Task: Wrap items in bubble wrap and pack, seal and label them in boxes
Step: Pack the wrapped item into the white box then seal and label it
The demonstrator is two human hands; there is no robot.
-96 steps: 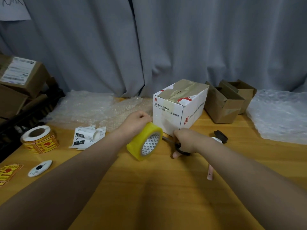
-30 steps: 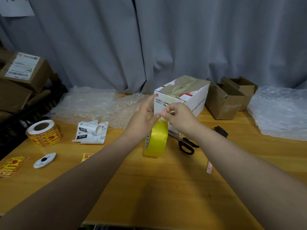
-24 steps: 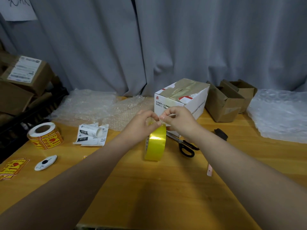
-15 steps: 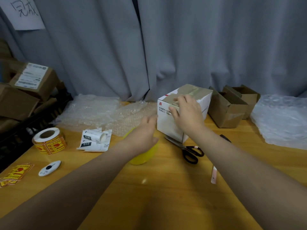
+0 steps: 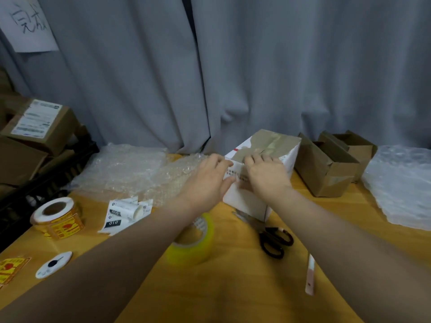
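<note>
White box point(image 5: 246, 201) stands on the table point(image 5: 233, 290) toward its far side, taped top up — both hands rest on its near upper edge. Left hand point(image 5: 210, 181) and right hand point(image 5: 265, 177) press it with fingers fairly straight, clasping nothing. Yellow tape roll point(image 5: 193, 243) lies nearer, under the left forearm, scissors point(image 5: 274, 240) to its right

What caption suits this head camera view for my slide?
Left hand and right hand press on the white box; tape roll and scissors lie on the table.
</note>
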